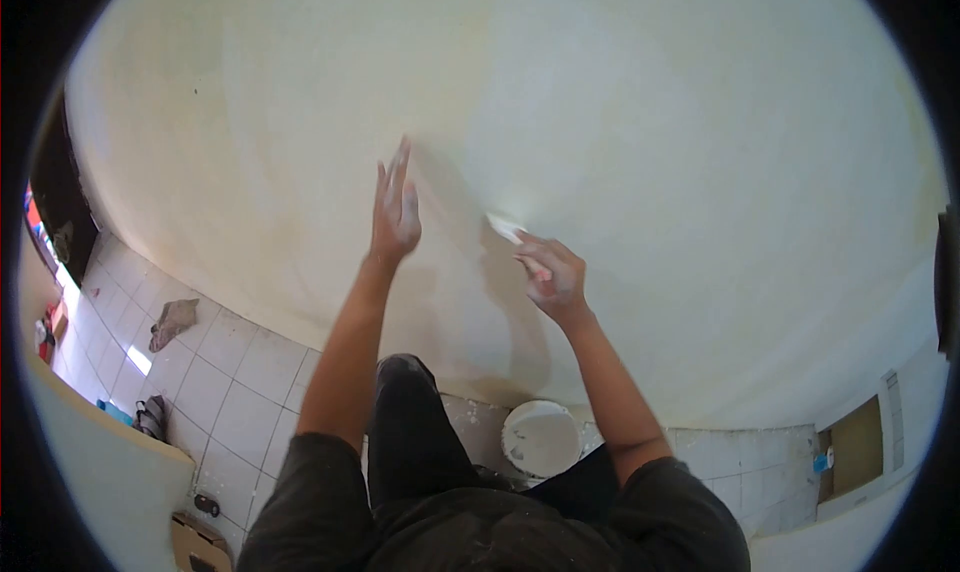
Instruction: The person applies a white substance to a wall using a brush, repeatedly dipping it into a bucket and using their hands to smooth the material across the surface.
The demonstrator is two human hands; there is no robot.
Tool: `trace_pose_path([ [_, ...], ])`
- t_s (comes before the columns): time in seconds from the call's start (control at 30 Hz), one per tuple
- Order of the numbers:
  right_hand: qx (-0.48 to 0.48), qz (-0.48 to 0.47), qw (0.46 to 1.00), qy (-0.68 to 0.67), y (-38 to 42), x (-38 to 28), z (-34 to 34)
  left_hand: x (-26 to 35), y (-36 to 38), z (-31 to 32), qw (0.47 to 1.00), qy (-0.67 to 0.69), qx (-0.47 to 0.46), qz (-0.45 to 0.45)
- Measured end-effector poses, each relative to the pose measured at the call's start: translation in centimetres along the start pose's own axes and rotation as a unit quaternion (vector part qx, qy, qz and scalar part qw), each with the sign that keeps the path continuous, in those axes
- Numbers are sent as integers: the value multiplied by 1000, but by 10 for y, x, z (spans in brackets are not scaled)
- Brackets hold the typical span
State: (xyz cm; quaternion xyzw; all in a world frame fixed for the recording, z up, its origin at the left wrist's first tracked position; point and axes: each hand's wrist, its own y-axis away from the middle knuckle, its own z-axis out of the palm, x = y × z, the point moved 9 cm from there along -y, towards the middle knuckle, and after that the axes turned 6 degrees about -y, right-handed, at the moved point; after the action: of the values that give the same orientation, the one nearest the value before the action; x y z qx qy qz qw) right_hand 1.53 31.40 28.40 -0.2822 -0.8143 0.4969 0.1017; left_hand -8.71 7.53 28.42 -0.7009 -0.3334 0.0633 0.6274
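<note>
One scraper (506,228) is held in the right hand (556,275), fingers closed around its handle; the blade is against or close to the wall (660,152), exact contact cannot be told; the left hand (397,212) is open and holds nothing, raised near the wall; a round bucket (542,439) stands on the tiled floor (238,422) by the wall's foot; a crumpled cloth (174,324) lies to the left.

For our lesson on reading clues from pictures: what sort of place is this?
Probably a room inside a building being plastered or painted: a broad, patchy wall, a white bucket on the tiled floor, and a pale-dusted right hand holding a scraper-like tool.
</note>
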Motion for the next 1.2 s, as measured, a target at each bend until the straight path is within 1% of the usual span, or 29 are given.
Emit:
trace_pose_path([
  [0.03, 77, 74, 994, -31, 31, 10, -12, 4, 27, 3, 998, 60, 9, -17],
  [0.07, 83, 175, 980, -52, 70, 26, -12, 14, 55, 6, 992, 111, 13, -54],
  [0.1, 88, 275, 955, -71, 116, 39, -13, 16, 86, 16, 983, 155, 17, -94],
  [0.17, 43, 387, 918, -70, 197, 43, -9, 26, 145, 47, 960, 232, -26, -156],
  [0.2, 22, 442, 894, -71, 229, 47, -4, 40, 165, 60, 950, 250, -69, -176],
  [0.27, 73, 392, 913, -85, 268, 36, -10, 72, 207, 88, 920, 281, -158, -224],
  [0.3, 95, 370, 920, -91, 289, 20, -15, 88, 225, 98, 910, 283, -200, -228],
  [0.37, 81, 345, 934, -42, 308, 0, -26, 109, 253, 117, 887, 283, -280, -235],
  [0.4, 72, 333, 940, -20, 314, -7, -31, 118, 266, 123, 880, 289, -301, -228],
  [0.47, 25, 359, 932, 42, 328, -11, -42, 131, 291, 134, 863, 303, -343, -215],
  [0.5, 0, 369, 927, 73, 336, -11, -46, 136, 303, 139, 846, 308, -371, -227],
  [0.57, 38, 402, 912, 73, 358, -7, -57, 145, 326, 146, 812, 317, -423, -249],
  [0.67, 93, 464, 877, 81, 398, 9, -65, 160, 351, 148, 778, 300, -483, -266],
  [0.7, 111, 485, 863, 86, 410, 14, -67, 163, 355, 147, 772, 300, -493, -267],
  [0.8, 159, 580, 797, 56, 424, 23, -78, 172, 362, 148, 755, 298, -520, -267],
  [0.87, 169, 579, 793, 79, 422, 23, -83, 174, 367, 150, 741, 298, -538, -270],
  [0.97, 174, 588, 783, 104, 427, 25, -83, 161, 376, 162, 744, 263, -552, -270],
  [1.0, 174, 594, 778, 110, 431, 24, -83, 160, 378, 165, 734, 277, -550, -285],
  [1.07, 172, 633, 749, 99, 447, 25, -78, 160, 385, 174, 713, 306, -547, -316],
  [1.1, 169, 652, 733, 94, 459, 26, -76, 159, 391, 179, 716, 313, -542, -309],
  [1.17, 135, 654, 733, 126, 473, 30, -74, 156, 408, 190, 722, 328, -530, -299],
  [1.2, 117, 656, 732, 141, 473, 31, -73, 155, 422, 194, 717, 319, -546, -293],
])
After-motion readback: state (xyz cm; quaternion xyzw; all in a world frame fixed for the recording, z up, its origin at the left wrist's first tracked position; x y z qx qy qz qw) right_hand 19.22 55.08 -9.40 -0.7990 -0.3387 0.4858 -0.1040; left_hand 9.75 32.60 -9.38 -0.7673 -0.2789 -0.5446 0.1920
